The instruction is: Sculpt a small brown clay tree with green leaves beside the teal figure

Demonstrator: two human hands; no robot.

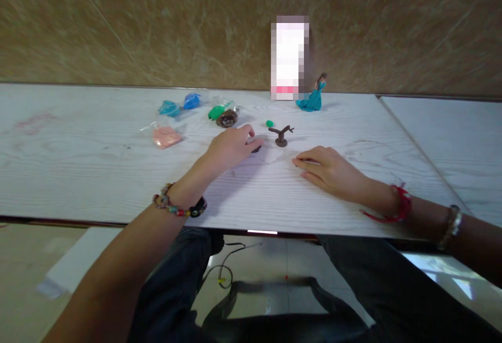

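Note:
A small tree-like figure of brown clay point(281, 136), with a round base and forked branches, stands upright on the white table between my hands. My left hand point(231, 147) is curled to its left, and a dark brown clay lump point(256, 149) shows under the thumb; the inner fingers are hidden. To the figure's lower right, my right hand point(329, 170) rests with fingers stretched out and the thumb apart. A tiny dark speck point(296, 164) shows at its fingertips, too small to name. Behind the figure lies a small green clay ball point(269, 123).
Bags of green clay point(215, 112), brown clay point(227, 118), blue clay point(192, 101), teal clay point(169, 108) and peach clay point(166, 137) lie to the left. A teal-dressed figurine point(312, 97) stands beside a blurred-out upright screen point(290, 55) against the marbled wall.

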